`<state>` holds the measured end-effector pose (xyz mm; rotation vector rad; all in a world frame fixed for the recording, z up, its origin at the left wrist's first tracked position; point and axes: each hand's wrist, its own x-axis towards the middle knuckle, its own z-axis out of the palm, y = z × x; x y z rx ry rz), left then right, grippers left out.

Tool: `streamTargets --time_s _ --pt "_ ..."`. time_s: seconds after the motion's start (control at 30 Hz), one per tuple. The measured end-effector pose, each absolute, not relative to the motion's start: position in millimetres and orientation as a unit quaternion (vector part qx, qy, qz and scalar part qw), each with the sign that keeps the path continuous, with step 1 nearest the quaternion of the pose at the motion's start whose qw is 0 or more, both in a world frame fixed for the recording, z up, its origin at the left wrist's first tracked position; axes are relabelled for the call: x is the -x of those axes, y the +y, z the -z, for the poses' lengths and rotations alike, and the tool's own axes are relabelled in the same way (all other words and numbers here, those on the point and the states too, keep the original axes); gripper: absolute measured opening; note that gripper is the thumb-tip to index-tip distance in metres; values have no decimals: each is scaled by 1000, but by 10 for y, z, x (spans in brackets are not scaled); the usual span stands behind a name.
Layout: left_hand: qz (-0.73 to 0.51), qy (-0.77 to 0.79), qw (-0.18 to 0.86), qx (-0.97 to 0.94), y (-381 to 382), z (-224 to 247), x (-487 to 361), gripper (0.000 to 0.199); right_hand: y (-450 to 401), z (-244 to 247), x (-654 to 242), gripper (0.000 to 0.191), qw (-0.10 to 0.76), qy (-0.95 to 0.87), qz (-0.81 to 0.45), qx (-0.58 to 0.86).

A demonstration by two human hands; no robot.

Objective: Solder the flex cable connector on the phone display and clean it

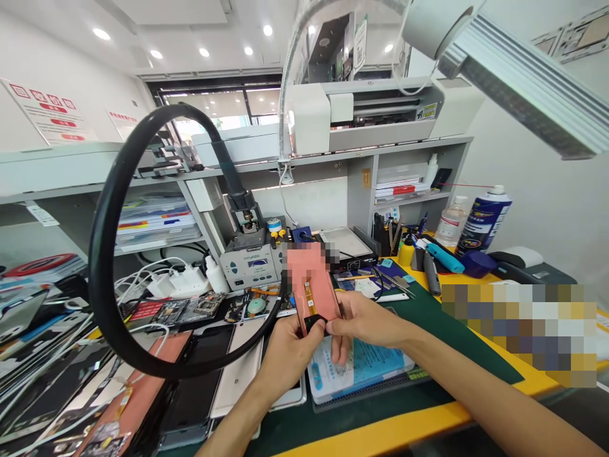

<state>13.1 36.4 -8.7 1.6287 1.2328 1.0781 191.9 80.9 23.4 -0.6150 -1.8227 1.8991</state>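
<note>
A pink phone-sized panel [324, 289] with a yellow-brown flex cable [310, 298] down its middle is held up, tilted, over the bench. My left hand [291, 349] grips its lower left corner, the thumb on a small black piece [314, 322] at the bottom edge. My right hand [359, 320] holds the lower right edge, its thumb by the same black piece and some fingers behind and below. Part of the panel's upper end is pixelated. Beneath the hands lies a blue and white packet [375, 365] on the green mat [447, 346].
A thick black hose [98, 254] loops at the left from a hot-air station [251, 268]. Phones and panels, including a black one [200, 374], cover the left side. Tools, a spray can [484, 222] and a bottle [451, 222] stand at the back right. A lamp [528, 82] hangs above.
</note>
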Motion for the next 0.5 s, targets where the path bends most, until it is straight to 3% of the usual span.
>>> streamTargets --time_s 0.5 --pt "-431 464 411 -656 365 88 -68 42 844 -211 -1978 35 210 -646 -702 215"
